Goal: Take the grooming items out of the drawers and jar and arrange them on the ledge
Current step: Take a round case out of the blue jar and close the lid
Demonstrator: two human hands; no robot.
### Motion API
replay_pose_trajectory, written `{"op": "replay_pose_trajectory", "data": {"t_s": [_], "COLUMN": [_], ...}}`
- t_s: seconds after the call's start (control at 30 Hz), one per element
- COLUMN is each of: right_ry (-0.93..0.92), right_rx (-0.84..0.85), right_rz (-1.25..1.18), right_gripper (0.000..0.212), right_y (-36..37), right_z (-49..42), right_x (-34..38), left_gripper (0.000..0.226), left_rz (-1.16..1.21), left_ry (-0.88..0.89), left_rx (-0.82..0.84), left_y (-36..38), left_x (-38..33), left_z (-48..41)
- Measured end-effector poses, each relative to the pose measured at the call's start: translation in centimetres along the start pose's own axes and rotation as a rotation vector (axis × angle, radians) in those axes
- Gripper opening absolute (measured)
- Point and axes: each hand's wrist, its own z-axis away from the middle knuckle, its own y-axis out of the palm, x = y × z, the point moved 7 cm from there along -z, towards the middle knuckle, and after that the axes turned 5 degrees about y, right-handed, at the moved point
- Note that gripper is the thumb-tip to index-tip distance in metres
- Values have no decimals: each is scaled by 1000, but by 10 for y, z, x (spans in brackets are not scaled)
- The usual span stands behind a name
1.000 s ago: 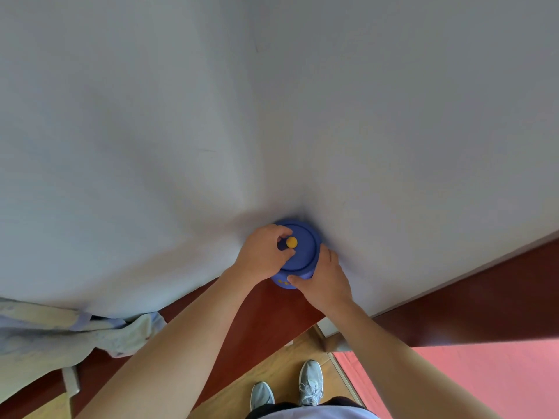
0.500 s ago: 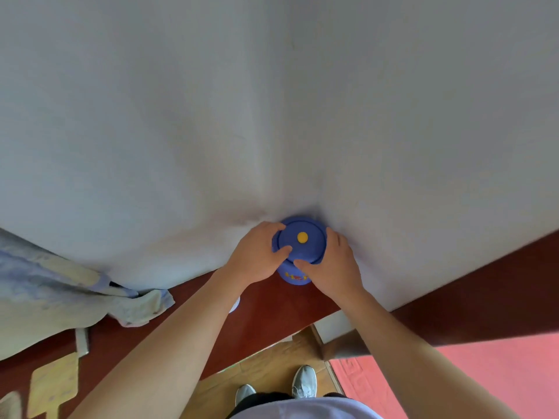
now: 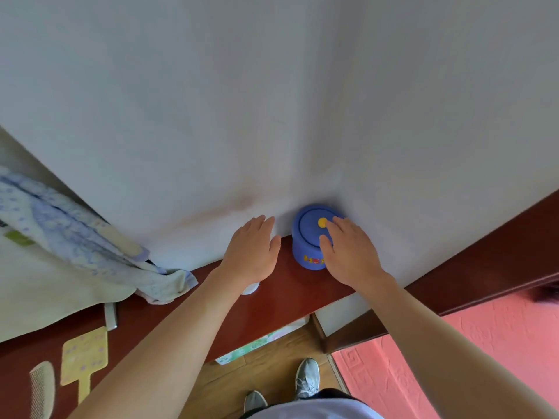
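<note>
A blue round jar (image 3: 308, 237) with a yellow knob (image 3: 322, 222) on its closed lid stands on the dark red ledge (image 3: 287, 297), in the corner against the white wall. My right hand (image 3: 348, 252) lies flat over the jar's right side, fingers straight, fingertips by the knob. Just left of the jar hovers my left hand (image 3: 252, 249), fingers straight and apart from it. At the lower left of the ledge lie a yellow paddle brush (image 3: 84, 355) and a beige comb (image 3: 42, 388).
A blue-patterned cloth (image 3: 75, 237) lies heaped on the ledge at the left, with a metal item (image 3: 111, 316) poking out below it. A small white object (image 3: 250, 288) sits under my left wrist. Below are a wooden floor, my shoes and a pink surface (image 3: 484, 352).
Both hands have let go of the jar's lid and sides. My left hand has moved off to the left and flattened; my right hand has opened over the jar. The view has shifted left.
</note>
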Motion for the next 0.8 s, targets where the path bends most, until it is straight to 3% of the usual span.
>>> {"op": "replay_pose_trajectory", "data": {"t_s": [0.2, 0.33, 0.43, 0.8], "right_ry": [-17, -68, -97, -304], "right_rx": [-2, -5, 9, -18], "right_rz": [28, 24, 16, -15], "right_gripper": [51, 71, 54, 45], "right_y": [-18, -27, -33, -56], "right_z": [14, 17, 15, 34], "right_x": [15, 21, 17, 11], "left_gripper": [48, 50, 49, 46], "left_rz": [-79, -123, -134, -73], "left_ry": [-71, -109, -163, -339], "left_rx": [-50, -47, -79, -200], "left_y": [-20, -28, -35, -43], "left_x": [10, 8, 1, -40], "left_z": [23, 34, 43, 101]}}
